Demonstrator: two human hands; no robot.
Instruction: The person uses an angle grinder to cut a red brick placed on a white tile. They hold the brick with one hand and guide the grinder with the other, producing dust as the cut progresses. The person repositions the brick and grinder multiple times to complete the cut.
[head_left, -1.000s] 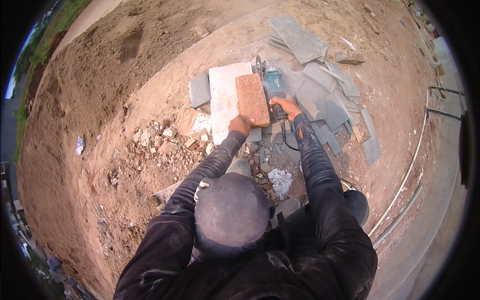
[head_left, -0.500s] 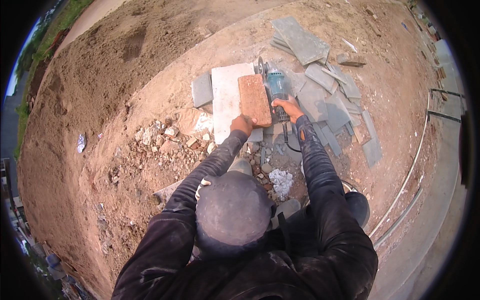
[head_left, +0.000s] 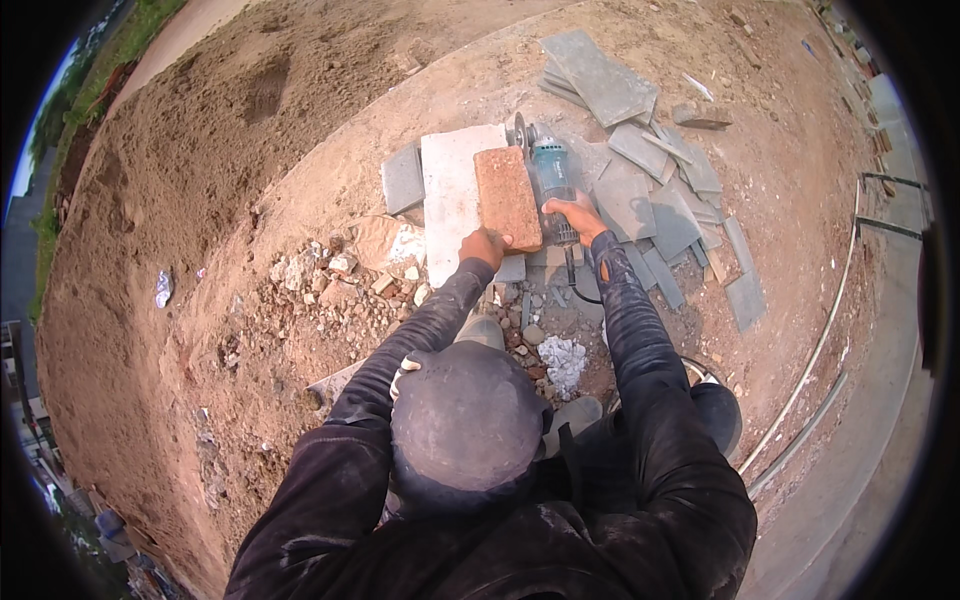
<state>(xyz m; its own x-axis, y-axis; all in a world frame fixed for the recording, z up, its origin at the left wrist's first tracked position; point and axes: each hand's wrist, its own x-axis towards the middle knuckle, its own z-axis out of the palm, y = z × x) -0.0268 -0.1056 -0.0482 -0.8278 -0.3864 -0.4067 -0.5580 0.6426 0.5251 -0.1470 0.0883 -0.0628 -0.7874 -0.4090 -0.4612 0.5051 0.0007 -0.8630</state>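
My right hand (head_left: 575, 215) is wrapped round the body of a teal angle grinder (head_left: 553, 172). The grinder's disc (head_left: 520, 132) stands at the far end of a red brick (head_left: 507, 198), close to its far right corner; whether it touches the brick I cannot tell. With fingers bent, my left hand (head_left: 484, 247) grips the near end of that brick. Under the brick lies a pale, flat slab (head_left: 450, 190). A black power cord (head_left: 573, 278) runs from the grinder's near end toward me.
Grey tiles (head_left: 625, 200), some whole and some cut, are heaped to the right. A small grey tile (head_left: 403, 178) lies left of the slab. Broken rubble (head_left: 330, 275) covers the ground nearer me on the left, and a crumpled white lump (head_left: 563, 362) sits between my feet.
The slab, brick and grinder appear almost where they were, with only a very slight shift in the picture. Both hands keep their holds.
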